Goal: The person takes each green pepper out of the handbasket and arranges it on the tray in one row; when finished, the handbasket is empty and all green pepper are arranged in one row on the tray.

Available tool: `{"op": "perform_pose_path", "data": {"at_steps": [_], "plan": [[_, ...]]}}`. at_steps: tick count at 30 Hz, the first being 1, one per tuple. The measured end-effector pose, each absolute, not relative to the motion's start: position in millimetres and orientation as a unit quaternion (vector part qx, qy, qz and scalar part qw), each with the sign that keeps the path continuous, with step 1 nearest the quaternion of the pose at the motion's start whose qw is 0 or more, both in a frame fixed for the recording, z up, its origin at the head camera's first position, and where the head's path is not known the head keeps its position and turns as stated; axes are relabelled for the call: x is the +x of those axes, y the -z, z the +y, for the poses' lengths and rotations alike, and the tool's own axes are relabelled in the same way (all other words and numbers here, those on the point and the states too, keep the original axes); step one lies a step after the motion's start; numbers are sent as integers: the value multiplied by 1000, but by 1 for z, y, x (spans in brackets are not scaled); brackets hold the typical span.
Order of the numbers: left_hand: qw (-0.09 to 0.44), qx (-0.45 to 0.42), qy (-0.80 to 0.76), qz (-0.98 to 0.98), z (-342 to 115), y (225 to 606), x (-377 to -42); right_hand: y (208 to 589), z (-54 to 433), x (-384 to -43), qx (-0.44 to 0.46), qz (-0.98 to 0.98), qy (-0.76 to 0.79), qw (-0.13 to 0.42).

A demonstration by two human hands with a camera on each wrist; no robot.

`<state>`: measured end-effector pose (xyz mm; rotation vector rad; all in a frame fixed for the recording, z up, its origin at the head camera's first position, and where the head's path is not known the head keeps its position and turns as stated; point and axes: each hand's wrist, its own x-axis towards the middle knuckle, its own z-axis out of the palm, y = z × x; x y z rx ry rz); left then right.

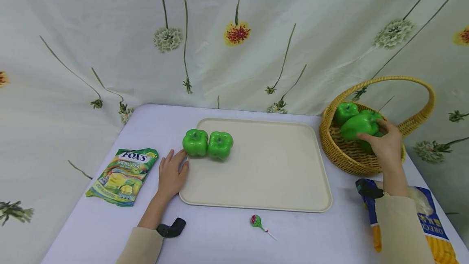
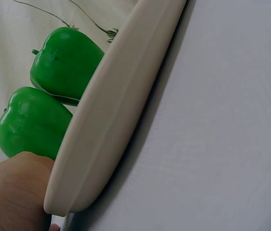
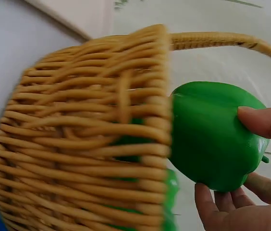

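A green bell pepper (image 3: 212, 134) is held in my right hand (image 1: 389, 144), thumb on one side and fingertips on the other, at the mouth of a wicker basket (image 1: 335, 156). Another green pepper (image 1: 346, 111) lies in the basket behind it, and more green shows lower down, partly hidden. My left hand (image 1: 174, 176) rests at the left edge of a beige tray (image 1: 264, 170), fingers extended. Right by its fingertips, two green peppers stand side by side on the tray: the left pepper (image 1: 195, 142) and the right pepper (image 1: 220, 145).
A Fox's candy bag (image 1: 122, 176) lies left of the tray. In front of the tray is a lollipop (image 1: 256, 221). Under my right forearm lies a blue and yellow packet (image 1: 434, 223). The basket's tall handle (image 1: 395, 78) arches over it. A floral cloth (image 1: 234, 68) hangs behind the table.
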<state>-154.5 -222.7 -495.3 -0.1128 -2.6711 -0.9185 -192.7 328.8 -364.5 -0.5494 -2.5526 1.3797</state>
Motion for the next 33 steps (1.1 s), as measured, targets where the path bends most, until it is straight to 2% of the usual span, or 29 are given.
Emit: {"op": "perform_pose_path", "data": {"at_steps": [6,11,18,21,27,33], "plan": [[148,-37,321,-935,-223,495,-155,344,322,-179,-174,-863,-454,135],[140,-37,321,-936,-225,496,-156,332,315,-169,-141,-875,-442,141],[173,-46,325,-929,-223,497,-155,329,299,-161,-86,-894,-418,138],[175,-46,327,-927,-222,495,-154,333,286,-161,-59,-896,-420,128],[138,-38,326,-934,-223,491,-153,353,249,-165,32,-890,-441,110],[150,-38,324,-933,-223,494,-154,382,201,-175,113,-883,-448,79]]}}
